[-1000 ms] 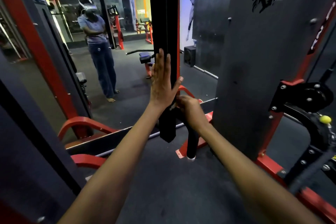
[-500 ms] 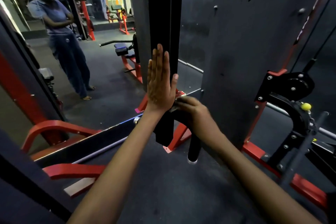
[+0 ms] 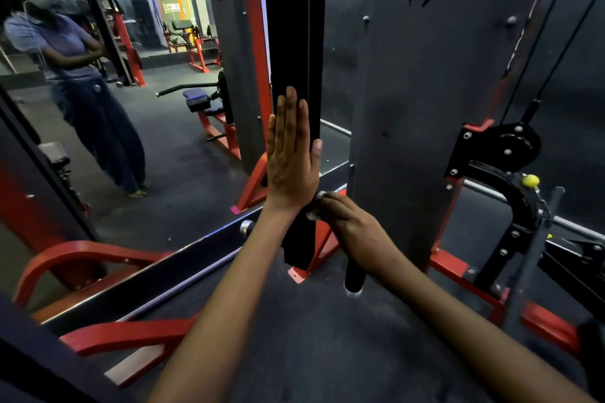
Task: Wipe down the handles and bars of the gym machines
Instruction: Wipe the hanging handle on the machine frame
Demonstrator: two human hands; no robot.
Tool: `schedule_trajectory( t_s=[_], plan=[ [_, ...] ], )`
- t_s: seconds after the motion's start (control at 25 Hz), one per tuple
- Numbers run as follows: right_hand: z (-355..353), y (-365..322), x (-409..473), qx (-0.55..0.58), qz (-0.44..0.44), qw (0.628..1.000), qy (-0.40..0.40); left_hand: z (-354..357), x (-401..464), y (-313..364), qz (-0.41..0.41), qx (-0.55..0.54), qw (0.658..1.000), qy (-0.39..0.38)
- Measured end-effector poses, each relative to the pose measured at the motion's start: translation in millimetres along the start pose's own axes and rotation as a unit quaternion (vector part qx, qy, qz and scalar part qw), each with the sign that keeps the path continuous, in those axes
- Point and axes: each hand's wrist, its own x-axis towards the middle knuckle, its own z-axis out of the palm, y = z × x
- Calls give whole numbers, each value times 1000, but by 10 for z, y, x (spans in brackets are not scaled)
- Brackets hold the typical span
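The left hand [image 3: 291, 160] lies flat, fingers straight, against the hanging black bar [image 3: 294, 42] at twelve o'clock, steadying it. The right hand [image 3: 347, 222], at about four o'clock from the left, is curled around a small pale cloth [image 3: 319, 196], pressing it on the bar's lower stretch above the round handle [image 3: 354, 275]. To wipe well, I'd keep the brace firm so the bar can't swing, and draw the cloth down in long overlapping strokes around every face. Compared with half a second ago, both hands sit much the same; the view has drifted rightward.
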Motion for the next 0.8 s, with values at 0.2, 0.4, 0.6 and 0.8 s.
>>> schedule_trajectory(
  t_s=[0.2,0.4,0.6,0.8],
  plan=[
    [-345,270,-594,26,-54,997,51,3,-4,-9,-4,3,1000,7],
    [8,78,97,53,-49,997,-8,-22,-20,13,-5,0,1000,-7],
    [-181,440,-795,105,-36,993,27,-15,-16,29,-7,7,1000,-3],
    [-151,251,125,215,85,969,89,57,-75,170,-52,15,998,45]
  ],
)
